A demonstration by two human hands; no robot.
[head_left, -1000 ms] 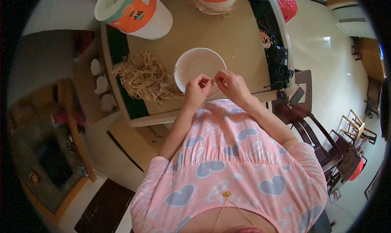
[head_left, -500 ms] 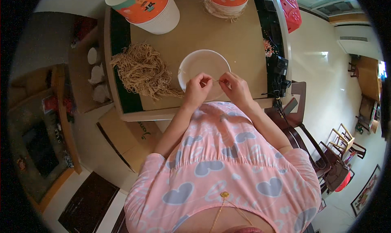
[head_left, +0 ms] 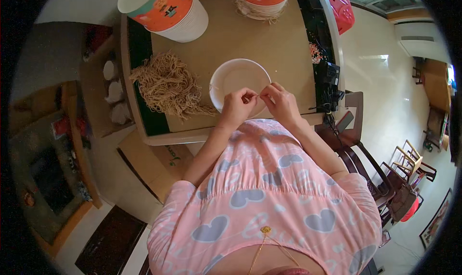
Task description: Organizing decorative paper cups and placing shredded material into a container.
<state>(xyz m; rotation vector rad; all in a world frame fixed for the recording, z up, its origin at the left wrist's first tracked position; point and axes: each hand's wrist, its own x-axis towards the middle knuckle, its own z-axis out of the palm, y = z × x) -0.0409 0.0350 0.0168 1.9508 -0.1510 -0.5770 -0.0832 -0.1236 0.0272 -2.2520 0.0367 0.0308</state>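
Note:
A white paper tub stands near the table's front edge, its inside facing up. At its near rim my left hand and my right hand are both closed in a pinch, fingertips nearly meeting. Between them runs a short bit of thin tan string; most of it is hidden by the fingers. A tan strand also shows at the tub's left rim. To the left lies a loose tangled heap of tan string, its loose ends trailing toward the tub.
Nested paper tubs in orange and white lean at the back left. Another tub stack, with string around its lower part, stands at the back. Black cables and adapters line the right edge. A dark chair stands at right.
My hands have drawn closer together, so less string shows between the fingertips. The view has shifted slightly; the tub and the string heap have stayed in place.

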